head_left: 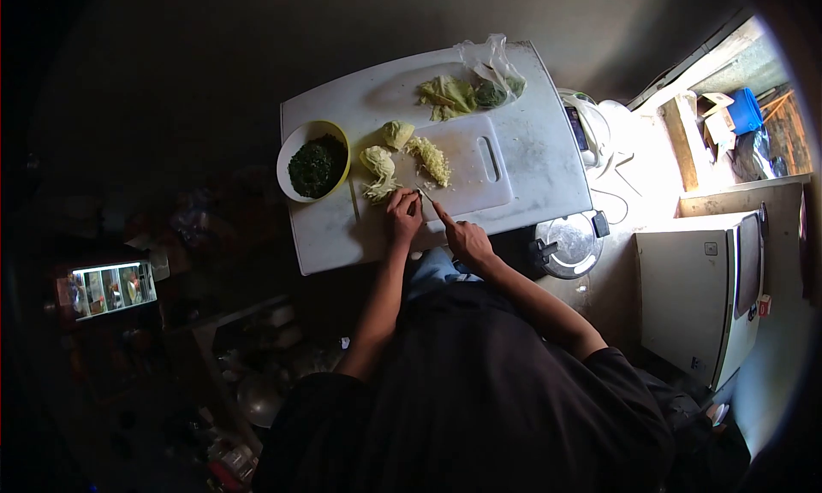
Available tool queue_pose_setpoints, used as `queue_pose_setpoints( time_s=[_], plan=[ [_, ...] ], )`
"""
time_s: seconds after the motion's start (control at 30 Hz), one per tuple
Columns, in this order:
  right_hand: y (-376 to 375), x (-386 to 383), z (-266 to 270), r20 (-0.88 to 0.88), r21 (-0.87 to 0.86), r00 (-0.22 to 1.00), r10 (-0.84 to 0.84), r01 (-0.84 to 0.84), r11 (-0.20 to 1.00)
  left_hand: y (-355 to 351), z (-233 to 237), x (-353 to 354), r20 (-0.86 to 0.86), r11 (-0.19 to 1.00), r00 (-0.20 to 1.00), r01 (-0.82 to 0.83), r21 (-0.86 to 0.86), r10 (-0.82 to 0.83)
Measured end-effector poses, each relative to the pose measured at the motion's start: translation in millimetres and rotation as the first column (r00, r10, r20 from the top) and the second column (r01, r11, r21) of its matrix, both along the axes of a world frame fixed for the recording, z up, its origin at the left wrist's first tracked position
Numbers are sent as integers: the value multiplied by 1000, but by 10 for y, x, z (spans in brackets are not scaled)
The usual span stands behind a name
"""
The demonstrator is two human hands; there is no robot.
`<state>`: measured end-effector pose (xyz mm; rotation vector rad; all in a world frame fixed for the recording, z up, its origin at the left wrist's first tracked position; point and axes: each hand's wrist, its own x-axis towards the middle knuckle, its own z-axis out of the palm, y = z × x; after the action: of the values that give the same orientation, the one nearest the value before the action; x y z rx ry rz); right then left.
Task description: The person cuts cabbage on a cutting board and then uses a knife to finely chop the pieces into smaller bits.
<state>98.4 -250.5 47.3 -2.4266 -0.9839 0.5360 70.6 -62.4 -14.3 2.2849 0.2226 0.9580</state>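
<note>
My right hand (468, 241) grips a small knife (426, 196), its index finger stretched along the top toward the blade. Close to the blade's tip, my left hand (405, 211) has its fingers bent and pressed together; what they hold, if anything, is too small to make out. Both hands are at the near edge of a white cutting board (469, 185). A pile of finely chopped pale cabbage (431, 161) lies on the board. Left of it sit a cut cabbage chunk (378, 162) with loose shreds and another cabbage piece (397, 133).
A bowl of chopped dark greens (317, 165) stands at the white table's (385, 86) left. Cabbage leaves (448, 96) and a clear plastic bag (494, 72) with greens lie at the back. Right of the table are a round metal lid (568, 246) and a white fridge (687, 296).
</note>
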Motion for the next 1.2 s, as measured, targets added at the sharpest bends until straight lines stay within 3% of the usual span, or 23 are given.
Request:
queue_pose_setpoints(
  time_s=[0.13,0.3,1.0,1.2],
  plan=[
    [-19,-25,124,-35,-37,999,16,-18,999,17,1,-20,-24,999,1000,-6,32,7],
    [-39,-34,60,-21,-5,1000,18,-18,1000,2,34,-37,-34,997,999,-19,-70,17],
    [62,25,-37,-53,-62,999,0,-3,998,27,-8,-5,-34,998,999,1,-60,-3],
    [91,54,-162,-5,62,1000,11,-11,998,8,26,-13,-31,997,1000,-9,-80,6]
  ],
)
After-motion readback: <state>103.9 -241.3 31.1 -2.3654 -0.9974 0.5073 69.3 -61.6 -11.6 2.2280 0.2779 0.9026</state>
